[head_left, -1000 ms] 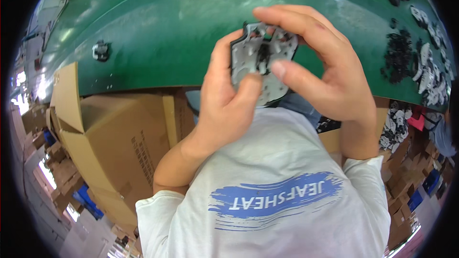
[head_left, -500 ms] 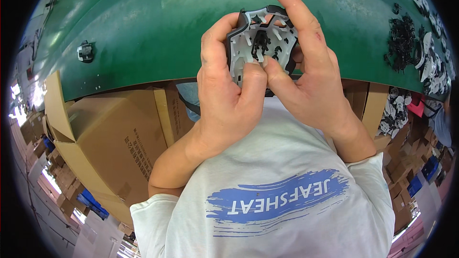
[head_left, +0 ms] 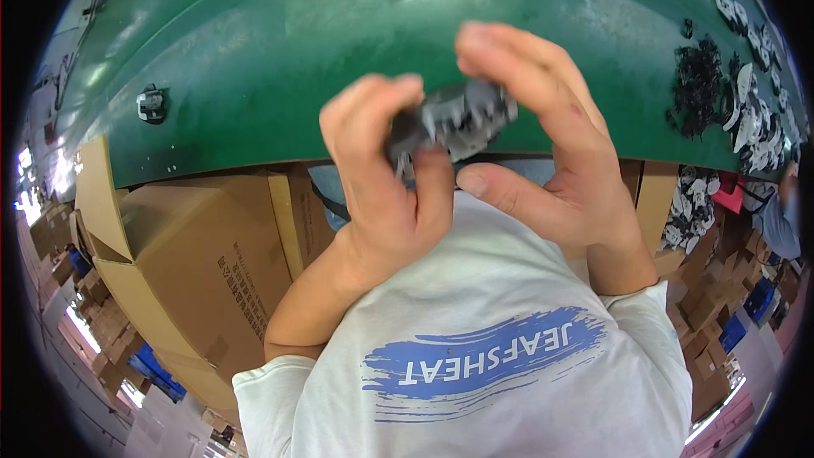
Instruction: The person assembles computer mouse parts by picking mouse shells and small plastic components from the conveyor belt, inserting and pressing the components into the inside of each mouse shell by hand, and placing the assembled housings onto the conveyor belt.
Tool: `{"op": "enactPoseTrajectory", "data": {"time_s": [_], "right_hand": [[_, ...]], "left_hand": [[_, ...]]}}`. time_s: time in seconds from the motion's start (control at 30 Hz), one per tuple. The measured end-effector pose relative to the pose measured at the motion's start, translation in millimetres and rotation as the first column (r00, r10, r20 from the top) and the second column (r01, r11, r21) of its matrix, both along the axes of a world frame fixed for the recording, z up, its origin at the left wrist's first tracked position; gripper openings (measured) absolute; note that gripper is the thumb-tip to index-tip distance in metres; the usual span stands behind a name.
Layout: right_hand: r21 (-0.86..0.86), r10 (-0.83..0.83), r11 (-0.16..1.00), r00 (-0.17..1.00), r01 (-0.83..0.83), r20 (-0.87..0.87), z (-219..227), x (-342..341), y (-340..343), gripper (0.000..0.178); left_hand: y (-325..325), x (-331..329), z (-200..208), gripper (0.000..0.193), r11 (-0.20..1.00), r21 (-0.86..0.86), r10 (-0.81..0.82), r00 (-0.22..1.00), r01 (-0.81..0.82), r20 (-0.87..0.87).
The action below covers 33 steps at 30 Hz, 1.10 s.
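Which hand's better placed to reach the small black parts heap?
Likely the right hand: it looks open and is nearer that heap; the left hand grips a grey and black moulded shell.

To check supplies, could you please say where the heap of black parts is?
In the head view, the heap lies at right on the green table, left of white plastic shells.

Black-and-grey moulded plastic shell point(head_left: 462, 121): hollow face showing 0.5 s ago, now tilted nearly edge-on.
Bare right hand point(head_left: 570, 153): thumb lifted off the shell.
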State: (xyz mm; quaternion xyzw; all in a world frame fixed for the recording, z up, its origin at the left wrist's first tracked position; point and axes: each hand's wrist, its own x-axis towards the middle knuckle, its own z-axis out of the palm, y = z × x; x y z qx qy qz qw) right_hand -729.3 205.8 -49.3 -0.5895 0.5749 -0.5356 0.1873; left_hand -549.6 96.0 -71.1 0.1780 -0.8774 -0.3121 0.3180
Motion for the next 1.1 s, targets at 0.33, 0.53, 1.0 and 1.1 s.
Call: {"op": "enactPoseTrajectory", "data": {"time_s": [0.33, 0.53, 1.0, 1.1], "right_hand": [[-0.402, -0.016, 0.914, 0.984, -0.057, -0.176, -7, 9, 11, 0.023], [-0.425, -0.037, 0.905, 0.991, -0.021, -0.129, -9, 15, 11, 0.03], [0.371, 0.107, 0.913, 0.978, -0.168, 0.179, -4, -17, -5, 0.076], [0.465, -0.181, 0.862, 0.979, 0.203, -0.091, -13, -71, 18, 0.06]], "left_hand": [[16, 4, -18, 0.058, 0.954, -0.281, -0.222, 0.87, 0.101, -0.44], [17, 4, -19, 0.06, 0.963, -0.254, -0.217, 0.831, 0.094, -0.513], [-8, 134, 46, 0.056, 0.189, 0.962, 0.316, 0.915, 0.199, -0.251], [-34, 227, 142, 0.064, 0.554, 0.807, 0.272, 0.87, 0.207, -0.41]]}}
